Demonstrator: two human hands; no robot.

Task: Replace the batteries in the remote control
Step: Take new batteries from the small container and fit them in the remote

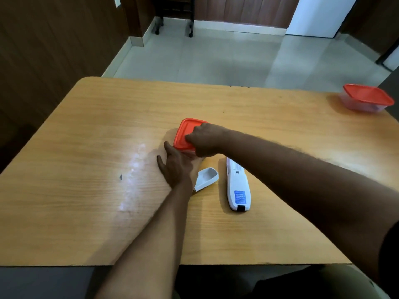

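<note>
A white remote control [237, 186] lies face down on the wooden table [86, 147], its blue label showing and its battery bay uncovered. Its white battery cover [206, 179] lies just left of it, inside up. Beyond them stands a small clear container with an orange lid [185, 134]. My right hand [205, 140] rests on top of that lid, fingers curled over its near edge. My left hand [176, 167] presses against the container's near left side, fingers spread. No batteries are visible.
A second clear container with an orange lid [367, 98] sits at the table's far right corner. The table's near edge [194, 265] runs just in front of my body. Tiled floor lies beyond the far edge.
</note>
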